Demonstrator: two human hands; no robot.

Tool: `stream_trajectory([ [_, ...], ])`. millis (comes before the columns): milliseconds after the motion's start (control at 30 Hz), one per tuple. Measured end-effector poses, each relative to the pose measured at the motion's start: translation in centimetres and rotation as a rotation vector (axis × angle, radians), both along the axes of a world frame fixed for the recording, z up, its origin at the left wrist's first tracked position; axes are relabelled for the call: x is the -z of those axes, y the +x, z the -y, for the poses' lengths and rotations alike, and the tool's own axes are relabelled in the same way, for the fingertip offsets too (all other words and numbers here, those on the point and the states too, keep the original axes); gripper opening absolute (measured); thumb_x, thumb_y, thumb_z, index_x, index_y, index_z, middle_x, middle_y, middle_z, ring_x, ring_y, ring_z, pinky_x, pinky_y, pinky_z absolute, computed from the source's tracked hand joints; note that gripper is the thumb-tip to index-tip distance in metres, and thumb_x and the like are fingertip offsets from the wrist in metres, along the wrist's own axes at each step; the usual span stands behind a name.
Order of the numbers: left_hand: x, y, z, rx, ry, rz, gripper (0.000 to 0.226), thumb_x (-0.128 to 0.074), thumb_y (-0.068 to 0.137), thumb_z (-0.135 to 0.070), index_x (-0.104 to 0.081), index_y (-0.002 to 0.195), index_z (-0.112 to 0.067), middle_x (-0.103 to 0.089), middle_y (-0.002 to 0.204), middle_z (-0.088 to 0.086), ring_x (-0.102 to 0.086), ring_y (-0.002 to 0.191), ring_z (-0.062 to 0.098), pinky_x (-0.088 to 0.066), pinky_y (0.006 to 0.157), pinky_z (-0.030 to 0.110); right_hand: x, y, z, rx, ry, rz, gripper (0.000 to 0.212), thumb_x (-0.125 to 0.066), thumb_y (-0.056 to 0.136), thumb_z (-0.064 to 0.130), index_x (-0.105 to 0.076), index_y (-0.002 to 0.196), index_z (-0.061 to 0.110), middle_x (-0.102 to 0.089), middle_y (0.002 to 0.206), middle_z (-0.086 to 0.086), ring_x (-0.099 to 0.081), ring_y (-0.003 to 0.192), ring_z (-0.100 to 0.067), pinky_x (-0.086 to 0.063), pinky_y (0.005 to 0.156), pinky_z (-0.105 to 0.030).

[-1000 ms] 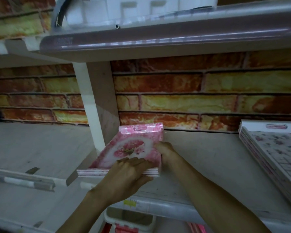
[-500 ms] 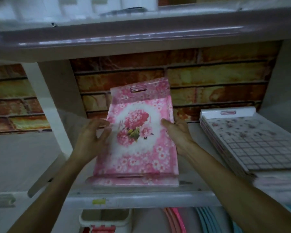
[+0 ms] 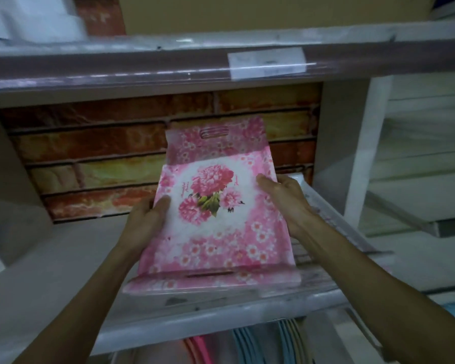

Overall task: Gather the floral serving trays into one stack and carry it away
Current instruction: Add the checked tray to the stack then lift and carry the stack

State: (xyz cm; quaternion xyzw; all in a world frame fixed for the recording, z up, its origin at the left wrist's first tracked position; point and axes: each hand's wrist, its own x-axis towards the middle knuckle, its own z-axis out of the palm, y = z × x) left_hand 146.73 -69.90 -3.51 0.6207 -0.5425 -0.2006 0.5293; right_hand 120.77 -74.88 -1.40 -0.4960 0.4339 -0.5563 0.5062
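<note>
Trays (image 3: 216, 232), pink and floral, were held as one stack over the shelf (image 3: 63, 271), tilted with the far end raised toward the brick-patterned back wall (image 3: 90, 153). Left hand (image 3: 145, 224) gripped the stack's left edge, thumb on the top face and fingers (image 3: 142, 206) curled underneath. Right hand (image 3: 286, 203) gripped the right edge the same way, thumb lying on the printed surface. The stack's near end was low, at the shelf's front lip; whether it touched the shelf could not be told. Behind the right hand lay a white stack (image 3: 326, 219), blurred. Coloured rims (image 3: 284, 342) showed below the shelf.
</note>
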Motion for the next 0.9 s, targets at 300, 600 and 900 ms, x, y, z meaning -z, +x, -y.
stream_trajectory([
  [300, 0.7, -12.2, 4.2, -0.011, -0.025, -0.227, 0.034, -0.054, 0.096, -0.025, -0.059, 0.107, 0.007, -0.062, 0.087, 0.025, -0.058, 0.073, 0.028, -0.046, 0.062, 0.038, -2.0, -12.1, 3.5, 0.044, -0.047, -0.078, 0.025, -0.068, 0.087, 0.033, -0.051, 0.095, 0.017, -0.069, 0.106, -0.018, -0.07, 0.092, -0.034, -0.059, 0.081, -0.053],
  [600, 0.7, -17.0, 6.5, -0.082, -0.019, -0.18, 0.025, -0.051, 0.097, -0.023, -0.058, 0.092, 0.001, -0.062, 0.075, 0.007, -0.056, 0.063, 0.02, -0.042, 0.047, 0.02, -2.0, -17.6, 4.8, -0.102, -0.017, -0.067, 0.036, -0.064, 0.087, 0.0, -0.062, 0.12, 0.013, -0.071, 0.111, -0.012, -0.072, 0.093, -0.03, -0.06, 0.078, -0.041],
  [900, 1.2, -18.5, 8.4, -0.148, 0.079, -0.002, 0.025, -0.053, 0.096, -0.025, -0.062, 0.09, -0.002, -0.063, 0.082, 0.012, -0.057, 0.066, 0.022, -0.04, 0.056, 0.03, 1.8, -17.8, 7.6, 0.09, -0.077, -0.309, 0.018, -0.065, 0.091, 0.008, -0.07, 0.108, 0.008, -0.073, 0.09, -0.005, -0.071, 0.079, -0.027, -0.061, 0.07, -0.036],
])
